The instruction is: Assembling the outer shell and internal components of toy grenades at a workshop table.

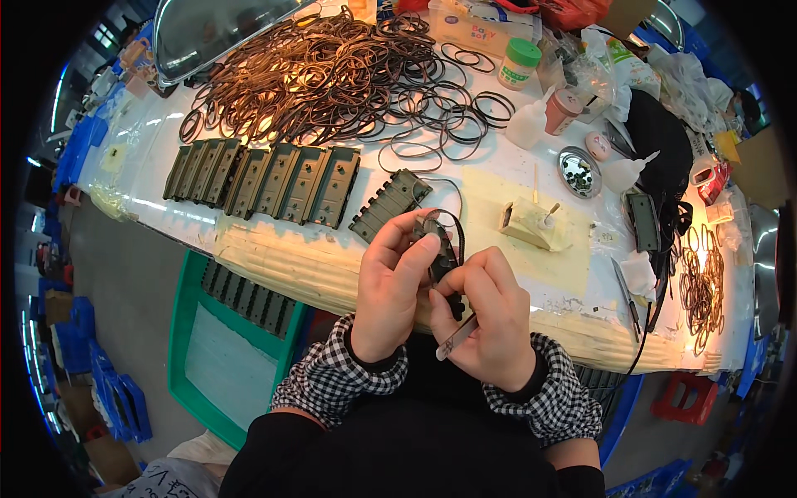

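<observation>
Over the table's front edge, my left hand point(388, 290) grips a dark ridged plastic housing point(446, 264), thumb on its top. A thin black rubber ring point(459, 222) loops off the housing's far end. My right hand point(498, 319) is closed beside it, fingertips pinched against the housing's near side. A flat metal tool point(457, 339) with a rounded end sticks out from under the right fingers; its tip is hidden. Just beyond my left hand, another dark green ridged housing point(390, 204) lies on the table.
Green housings point(286, 184) stand in a row at left, before a large heap of rubber rings point(299, 79). Right of centre sit a yellowish block point(535, 224), a small metal dish point(579, 173) and a green-capped jar point(520, 64). A green tray point(184, 365) with housings is below left.
</observation>
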A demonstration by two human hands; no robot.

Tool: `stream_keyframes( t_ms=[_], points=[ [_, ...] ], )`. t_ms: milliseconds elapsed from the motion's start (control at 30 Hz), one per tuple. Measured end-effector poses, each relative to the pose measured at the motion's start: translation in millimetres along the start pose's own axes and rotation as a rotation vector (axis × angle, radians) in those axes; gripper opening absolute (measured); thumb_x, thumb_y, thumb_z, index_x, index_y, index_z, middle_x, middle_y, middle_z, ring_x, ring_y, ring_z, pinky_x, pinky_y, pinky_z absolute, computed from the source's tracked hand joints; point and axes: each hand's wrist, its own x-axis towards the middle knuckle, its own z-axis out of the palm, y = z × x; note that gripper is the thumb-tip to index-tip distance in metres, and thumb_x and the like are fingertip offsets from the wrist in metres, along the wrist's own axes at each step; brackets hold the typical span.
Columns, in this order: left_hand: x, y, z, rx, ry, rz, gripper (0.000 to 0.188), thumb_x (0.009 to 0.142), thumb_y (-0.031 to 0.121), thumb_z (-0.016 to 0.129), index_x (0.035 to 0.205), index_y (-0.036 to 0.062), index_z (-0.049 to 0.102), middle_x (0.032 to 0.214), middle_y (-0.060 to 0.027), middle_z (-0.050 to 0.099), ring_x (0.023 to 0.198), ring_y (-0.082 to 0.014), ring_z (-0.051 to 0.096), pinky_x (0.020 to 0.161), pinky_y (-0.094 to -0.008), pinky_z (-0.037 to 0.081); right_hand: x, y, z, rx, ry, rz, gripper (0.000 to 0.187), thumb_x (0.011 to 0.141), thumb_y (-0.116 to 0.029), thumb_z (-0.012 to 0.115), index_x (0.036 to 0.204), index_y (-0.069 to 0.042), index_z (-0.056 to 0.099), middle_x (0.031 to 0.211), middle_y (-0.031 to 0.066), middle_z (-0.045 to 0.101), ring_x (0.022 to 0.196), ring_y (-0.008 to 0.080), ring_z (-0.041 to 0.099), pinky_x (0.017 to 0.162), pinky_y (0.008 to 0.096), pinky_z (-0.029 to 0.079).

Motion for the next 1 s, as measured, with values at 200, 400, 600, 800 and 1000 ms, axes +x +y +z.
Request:
stream_keyframes(
  t_ms=[200, 400, 600, 800, 1000],
  points=[
    [1.6, 4.9, -5.5, -0.106, -0.106, -0.099, 0.034, 0.097, 0.013, 0.050, 0.126, -0.0048, 0.052, 0.104, -0.0102, 0.064, 0.090, -0.0153, 0.064, 0.082, -0.0293, 0.053, 2.1, -2.0, -12.4, 0.080, -0.118, 0.060, 0.022, 0.070, -0.001, 0.072, 0.084, -0.004, 0.056, 0.082, 0.0089, 0.049, 0.062, 0.0256, 0.057, 0.053, 0.0346, 0.048],
    [3.1, 12.2, -8.4, 0.097, -0.278, -0.083, 0.038, 0.098, 0.015, 0.051, 0.131, -0.0044, 0.050, 0.104, -0.0091, 0.064, 0.091, -0.0134, 0.064, 0.082, -0.0284, 0.053, 5.6, -4.2, -27.5, 0.063, -0.032, 0.018, 0.030, 0.073, -0.007, 0.078, 0.099, -0.006, 0.062, 0.088, 0.0087, 0.055, 0.069, 0.0205, 0.060, 0.057, 0.0302, 0.049],
    [-0.9, 21.9, -4.2, 0.063, -0.442, -0.229, 0.036, 0.098, 0.015, 0.055, 0.128, -0.0039, 0.053, 0.106, -0.0055, 0.064, 0.093, -0.0076, 0.059, 0.082, -0.0237, 0.049, 23.1, 1.4, -44.5, 0.083, -0.110, 0.124, 0.031, 0.082, -0.003, 0.070, 0.112, -0.008, 0.066, 0.085, 0.0075, 0.061, 0.066, 0.0167, 0.058, 0.051, 0.0268, 0.045],
    [1.0, 18.8, -14.7, 0.131, -0.533, -0.236, 0.042, 0.097, 0.015, 0.057, 0.133, -0.0054, 0.047, 0.106, -0.0061, 0.063, 0.095, -0.0086, 0.060, 0.082, -0.0240, 0.049, 26.6, 4.8, -49.2, 0.098, -0.147, 0.084, 0.019, 0.081, 0.000, 0.069, 0.099, -0.005, 0.069, 0.083, 0.0059, 0.064, 0.061, 0.0133, 0.054, 0.052, 0.0248, 0.042],
    [-0.9, 22.1, -11.2, 0.130, -0.535, -0.230, 0.043, 0.096, 0.013, 0.058, 0.133, -0.0065, 0.046, 0.112, -0.0080, 0.061, 0.097, -0.0096, 0.060, 0.085, -0.0248, 0.049, 26.2, 11.3, -47.9, 0.150, -0.171, 0.046, 0.013, 0.081, -0.002, 0.070, 0.094, -0.003, 0.066, 0.085, 0.0076, 0.066, 0.069, 0.0196, 0.064, 0.058, 0.0280, 0.050]
  ],
)
